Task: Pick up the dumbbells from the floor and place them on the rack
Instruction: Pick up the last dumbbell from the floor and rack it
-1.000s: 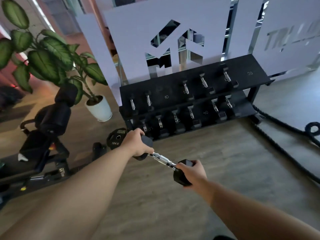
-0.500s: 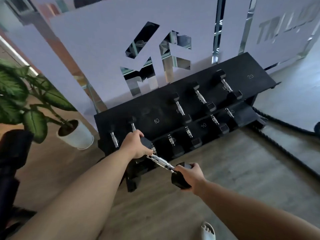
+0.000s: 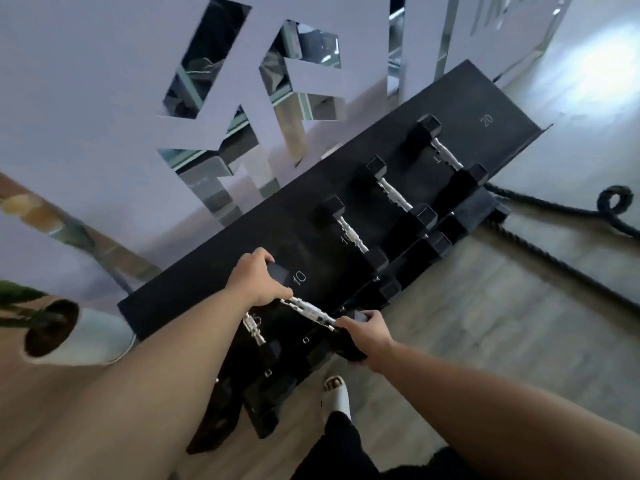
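Observation:
I hold a black hex dumbbell with a chrome handle (image 3: pixel 308 311) by its two heads. My left hand (image 3: pixel 258 277) grips the far head and my right hand (image 3: pixel 363 332) grips the near head. The dumbbell hangs over the left part of the black two-tier rack (image 3: pixel 221 265), beside the white "10" mark on the top shelf. Three other dumbbells (image 3: pixel 351 233) lie further right on the top shelf. Another chrome handle (image 3: pixel 253 328) shows under my left forearm. The lower shelf is mostly hidden by my arms.
A white plant pot (image 3: pixel 86 337) stands left of the rack. A thick black rope (image 3: pixel 561 209) lies on the floor at the right. A mirrored wall with white panels rises behind the rack. My white slipper (image 3: pixel 336 393) is on the wooden floor near the rack's front.
I have stepped closer to the rack and both hands have carried the dumbbell up over the top shelf's left part. The bench and weight plate at left have left the view.

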